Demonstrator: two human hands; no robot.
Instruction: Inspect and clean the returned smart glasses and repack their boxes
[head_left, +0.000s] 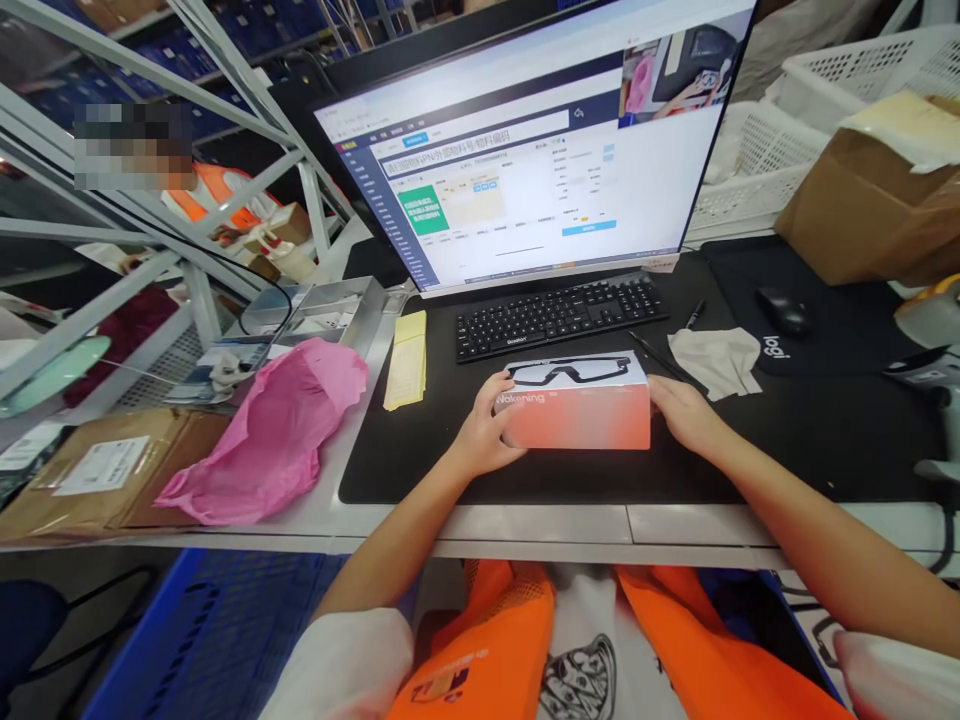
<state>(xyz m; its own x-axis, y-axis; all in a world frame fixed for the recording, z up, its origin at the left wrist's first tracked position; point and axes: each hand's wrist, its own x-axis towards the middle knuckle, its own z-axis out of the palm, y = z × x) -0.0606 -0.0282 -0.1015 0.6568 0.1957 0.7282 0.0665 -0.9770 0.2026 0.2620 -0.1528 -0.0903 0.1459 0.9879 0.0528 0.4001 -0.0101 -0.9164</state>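
Between my two hands is an eyewear box [577,415], white on top with a picture of dark wraparound glasses and orange-pink on the front. My left hand [487,428] grips its left end, thumb across the front and fingers at the top edge. At the right end, my right hand [688,410] holds the side, its fingers partly hidden behind the box. The box is over a black desk mat [442,460], just in front of a black keyboard [559,312]. A crumpled grey cloth [716,360] and a dark pen [695,314] lie right of the box.
A large monitor [517,150] stands behind the keyboard. Pink plastic wrapping [281,430] and a cardboard box [105,470] sit left, beside yellow paper slips [407,360]. At right are a mouse [784,310], a brown carton [877,200] and white baskets [757,150]. A co-worker [225,195] is beyond the frame.
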